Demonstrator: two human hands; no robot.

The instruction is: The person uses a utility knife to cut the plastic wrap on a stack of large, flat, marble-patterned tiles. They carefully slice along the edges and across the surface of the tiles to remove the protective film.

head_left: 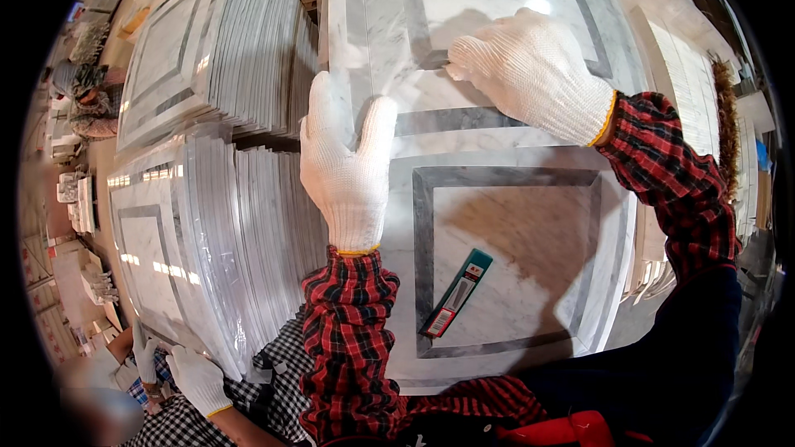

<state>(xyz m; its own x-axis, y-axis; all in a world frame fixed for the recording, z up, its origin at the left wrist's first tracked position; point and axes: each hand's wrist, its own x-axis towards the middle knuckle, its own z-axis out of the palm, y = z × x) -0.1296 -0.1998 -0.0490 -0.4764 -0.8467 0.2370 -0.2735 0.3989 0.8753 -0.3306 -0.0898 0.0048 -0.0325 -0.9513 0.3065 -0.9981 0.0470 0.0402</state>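
My left hand (346, 170), in a white knit glove, lies open with thumb and fingers apart over the left edge of a polished white marble slab (513, 232) with grey inlaid bands. Farther right, my right hand (534, 74), gloved the same way, is closed with its fingertips pinched low against the marble near a corner of the grey border. Whatever those fingers hold is hidden or too small to name. A slim green and red box (458, 294) lies slanted on the slab, inside the near grey frame.
Stacks of similar slabs (257, 41) stand at the left, the nearer stack (224, 223) partly wrapped in clear plastic. At lower left are a co-worker's white-gloved hands (199, 381) and checked clothing. Pale stacked pieces (683, 74) line the right side. Another person (91, 99) is far left.
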